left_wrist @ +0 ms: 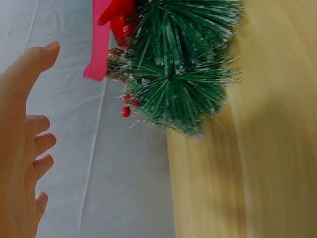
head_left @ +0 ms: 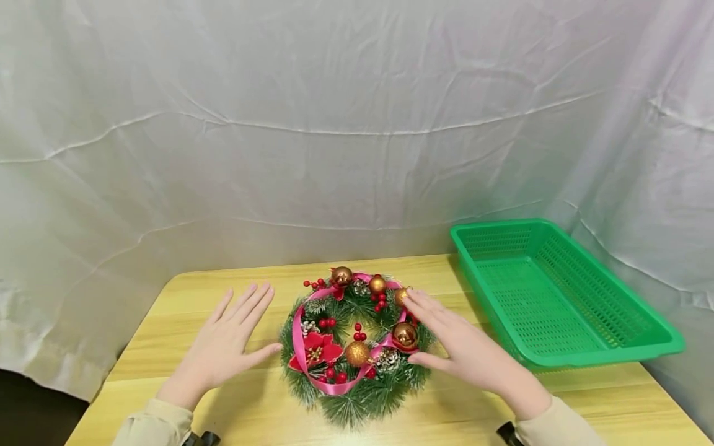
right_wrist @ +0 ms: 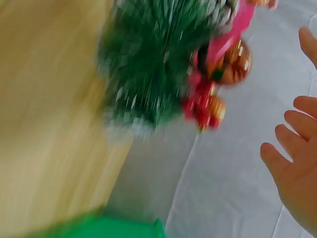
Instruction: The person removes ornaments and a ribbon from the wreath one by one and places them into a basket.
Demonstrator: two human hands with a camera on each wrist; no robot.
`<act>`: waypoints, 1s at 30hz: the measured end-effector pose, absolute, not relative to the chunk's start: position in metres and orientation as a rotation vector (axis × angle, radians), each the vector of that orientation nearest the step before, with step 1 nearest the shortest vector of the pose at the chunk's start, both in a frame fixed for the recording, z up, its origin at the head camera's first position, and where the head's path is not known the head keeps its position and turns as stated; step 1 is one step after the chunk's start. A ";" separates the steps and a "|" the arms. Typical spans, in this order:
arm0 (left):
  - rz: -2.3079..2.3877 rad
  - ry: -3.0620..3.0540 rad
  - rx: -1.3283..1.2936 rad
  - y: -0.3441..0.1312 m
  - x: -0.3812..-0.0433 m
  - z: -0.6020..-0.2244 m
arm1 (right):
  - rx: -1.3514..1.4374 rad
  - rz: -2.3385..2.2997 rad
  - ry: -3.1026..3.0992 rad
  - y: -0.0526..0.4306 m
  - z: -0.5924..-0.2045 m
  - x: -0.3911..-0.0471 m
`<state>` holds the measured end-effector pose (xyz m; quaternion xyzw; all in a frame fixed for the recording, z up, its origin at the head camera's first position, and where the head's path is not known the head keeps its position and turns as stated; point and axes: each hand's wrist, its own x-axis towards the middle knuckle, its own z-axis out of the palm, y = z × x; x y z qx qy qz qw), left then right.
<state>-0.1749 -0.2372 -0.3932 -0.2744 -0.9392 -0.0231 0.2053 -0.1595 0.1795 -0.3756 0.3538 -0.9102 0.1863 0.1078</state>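
Observation:
A green Christmas wreath [head_left: 357, 402] lies on the table, decorated with gold balls, red berries, pine cones and a red poinsettia flower [head_left: 315, 352]. A loop of pink ribbon [head_left: 298, 341] lies over its top. My left hand [head_left: 225, 344] hovers left of the wreath, fingers straight and thumb spread toward it. On the other side, my right hand [head_left: 460, 347] is held over the wreath's right edge, fingers extended; whether it touches cannot be told from the head view. Both wrist views show a gap between each hand and the wreath [left_wrist: 171, 74], and neither hand holds anything.
A green plastic basket [head_left: 602, 359] stands at the right of the wooden table [head_left: 184, 310], its visible inside bare. Behind the table hangs a grey-white cloth [head_left: 357, 179], which also covers both sides. Dark bands sit at both wrists.

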 end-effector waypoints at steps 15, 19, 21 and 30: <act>-0.114 -2.667 -0.781 -0.230 -0.169 -0.420 | 1.197 0.622 -2.542 0.117 -0.398 -0.145; -0.151 -2.702 -0.777 -0.229 -0.166 -0.425 | 1.161 0.619 -2.544 0.107 -0.404 -0.147; -0.166 -2.713 -0.780 -0.230 -0.165 -0.427 | 1.150 0.625 -2.538 0.103 -0.408 -0.149; -0.207 -2.694 -0.902 -0.231 -0.165 -0.436 | 1.183 0.665 -2.509 0.093 -0.421 -0.151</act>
